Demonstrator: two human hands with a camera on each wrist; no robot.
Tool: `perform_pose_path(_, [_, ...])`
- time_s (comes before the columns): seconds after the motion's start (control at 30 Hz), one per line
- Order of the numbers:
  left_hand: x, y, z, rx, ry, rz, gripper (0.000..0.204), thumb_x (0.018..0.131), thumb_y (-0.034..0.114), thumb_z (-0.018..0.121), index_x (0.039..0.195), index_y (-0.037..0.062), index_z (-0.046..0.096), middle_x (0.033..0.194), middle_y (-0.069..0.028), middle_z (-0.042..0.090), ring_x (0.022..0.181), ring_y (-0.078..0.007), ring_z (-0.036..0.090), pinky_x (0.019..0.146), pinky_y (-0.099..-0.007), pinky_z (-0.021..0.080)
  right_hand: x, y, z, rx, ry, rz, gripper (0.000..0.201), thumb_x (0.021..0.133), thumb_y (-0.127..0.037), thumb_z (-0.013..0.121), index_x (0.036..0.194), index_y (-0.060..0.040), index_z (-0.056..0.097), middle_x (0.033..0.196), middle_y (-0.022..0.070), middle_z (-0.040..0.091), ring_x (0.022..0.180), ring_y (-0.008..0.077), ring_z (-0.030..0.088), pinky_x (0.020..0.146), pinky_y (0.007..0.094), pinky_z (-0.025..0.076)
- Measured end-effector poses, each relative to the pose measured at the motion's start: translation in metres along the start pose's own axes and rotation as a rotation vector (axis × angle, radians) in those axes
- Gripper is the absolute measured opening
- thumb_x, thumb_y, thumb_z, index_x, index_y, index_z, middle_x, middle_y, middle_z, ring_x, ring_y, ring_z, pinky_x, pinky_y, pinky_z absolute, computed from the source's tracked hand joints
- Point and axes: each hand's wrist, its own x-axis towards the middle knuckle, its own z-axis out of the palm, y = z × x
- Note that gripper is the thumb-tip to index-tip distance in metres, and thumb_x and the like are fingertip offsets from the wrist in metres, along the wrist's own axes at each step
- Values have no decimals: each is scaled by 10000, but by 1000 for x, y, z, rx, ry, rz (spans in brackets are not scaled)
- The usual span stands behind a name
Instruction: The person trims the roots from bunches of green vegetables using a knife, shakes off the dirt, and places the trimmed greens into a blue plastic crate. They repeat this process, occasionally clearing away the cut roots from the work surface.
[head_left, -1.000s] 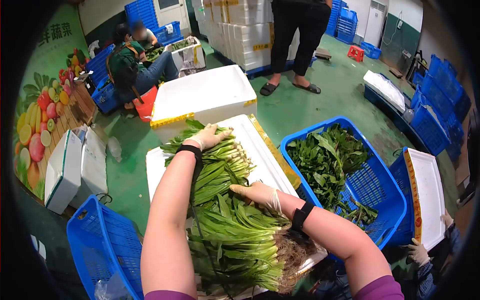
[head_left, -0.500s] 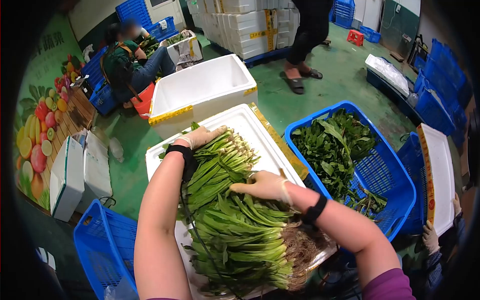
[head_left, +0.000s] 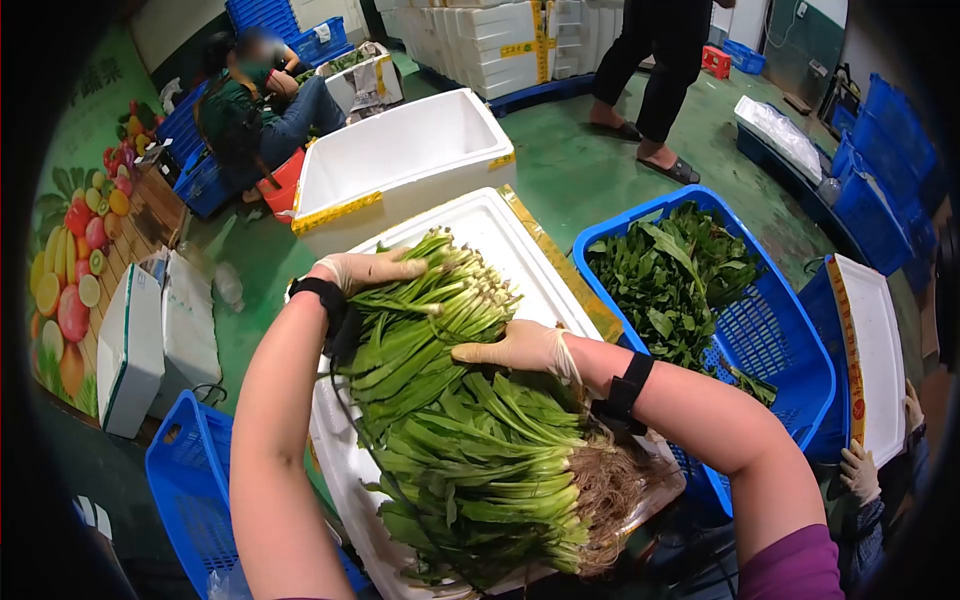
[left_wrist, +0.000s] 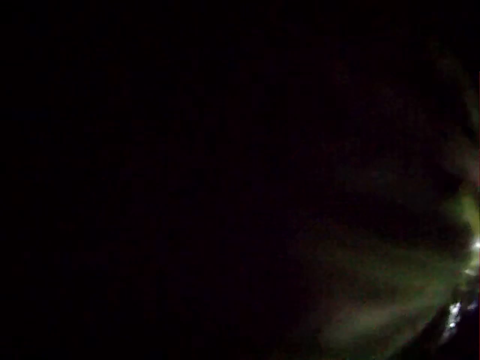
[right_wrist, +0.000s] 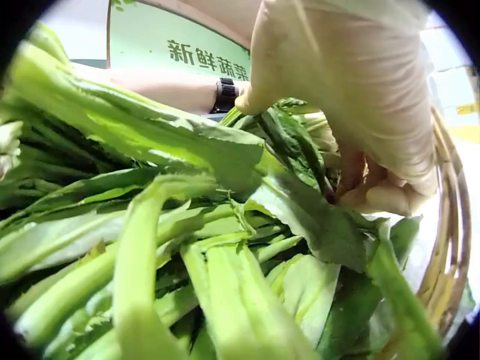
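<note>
Two layers of long leafy greens lie on a white foam lid (head_left: 515, 235). The far bunch of greens (head_left: 425, 330) shows pale, root-free stem ends; the nearer bunch (head_left: 490, 480) keeps brown, stringy roots (head_left: 605, 480). My gloved left hand (head_left: 372, 268) rests along the far side of the far bunch, its visible fingers straight across the stems. My gloved right hand (head_left: 518, 347) grips that bunch at its near right side, thumb over the leaves. Its fingers (right_wrist: 386, 196) curl down into the greens in the right wrist view. The left wrist view is almost wholly dark.
A white foam box (head_left: 400, 165) stands beyond the lid. To the right is a blue basket (head_left: 815, 395) with loose greens (head_left: 670, 285); another blue basket (head_left: 190, 500) stands at left. A person in black trousers (head_left: 660, 70) is behind. Gloved hands (head_left: 860, 470) show at far right.
My left hand has slid left and a little nearer along the far bunch. My right hand stays at its near right side. The standing person has stepped left, then right.
</note>
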Motion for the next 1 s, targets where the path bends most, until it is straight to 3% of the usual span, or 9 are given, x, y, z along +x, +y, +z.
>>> perform_pose_path(0.1, [1, -2, -6, 202, 52, -58, 727, 978, 320, 681, 1556, 72, 316, 1450, -89, 538, 1186, -152, 608, 985, -331, 550, 1, -3, 12, 202, 40, -55, 684, 804, -612, 771, 1215, -68, 715, 1046, 104, 744, 895, 191, 689, 832, 316, 542])
perform_pose_path(0.17, [-3, -3, -2, 238, 58, -56, 661, 966, 362, 694, 1476, 27, 438, 1354, -103, 611, 1105, -137, 644, 934, -308, 559, -2, -4, 14, 433, 3, -155, 593, 880, -439, 778, 1304, -44, 654, 1171, 88, 709, 1026, 179, 660, 925, 321, 522])
perform_pose_path(0.23, [-4, -15, -10, 195, -21, -64, 605, 955, 394, 702, 1372, -16, 549, 1270, -103, 663, 1086, -134, 650, 936, -301, 548, 3, -3, 15, 456, 24, -145, 565, 853, -402, 808, 1273, -49, 675, 1145, 89, 720, 990, 181, 672, 901, 324, 536])
perform_pose_path(0.43, [-44, -24, 24, -8, -157, 98, 908, 862, 430, 787, 1516, -32, 358, 1483, -137, 506, 1312, -190, 528, 1129, -343, 419, 5, -6, 13, 658, -117, -221, 488, 819, -225, 843, 1246, -46, 687, 1129, 84, 727, 977, 180, 678, 902, 339, 547])
perform_pose_path(0.53, [-54, -30, 32, 9, -109, 92, 1045, 768, 363, 871, 1557, 0, 289, 1509, -128, 472, 1331, -200, 502, 1141, -342, 394, 9, -4, 15, 712, -228, -360, 546, 805, -147, 839, 1303, -38, 642, 1230, 76, 692, 1096, 177, 639, 982, 337, 506])
perform_pose_path(0.63, [-78, -18, 58, -26, -42, 113, 1040, 747, 311, 881, 1550, -2, 299, 1502, -123, 477, 1333, -200, 501, 1136, -349, 395, 1, -17, 15, 547, -153, -479, 606, 785, -117, 851, 1334, -32, 610, 1269, 73, 673, 1151, 180, 611, 1023, 342, 479])
perform_pose_path(0.73, [-104, -3, 75, 66, 91, 291, 1037, 707, 249, 893, 1532, -9, 321, 1479, -111, 501, 1328, -201, 506, 1132, -355, 389, -9, -41, 18, 554, -131, -628, 756, 719, -91, 887, 1387, -27, 538, 1303, 87, 646, 1201, 189, 579, 1067, 340, 446])
perform_pose_path(0.8, [-132, 16, 91, 119, 191, 356, 1025, 699, 212, 901, 1528, -1, 337, 1461, -103, 517, 1320, -202, 509, 1136, -359, 382, -22, -63, 11, 438, -81, -679, 926, 656, -99, 919, 1447, -28, 444, 1341, 108, 608, 1262, 204, 539, 1097, 340, 421])
perform_pose_path(1.0, [-224, 113, 162, 290, 405, 570, 998, 670, 142, 911, 1499, 8, 371, 1393, -106, 570, 1258, -204, 561, 1102, -363, 423, -95, -153, -13, 337, 98, -962, 1017, 613, -68, 933, 1460, -27, 372, 1361, 114, 596, 1239, 189, 561, 1064, 341, 462])
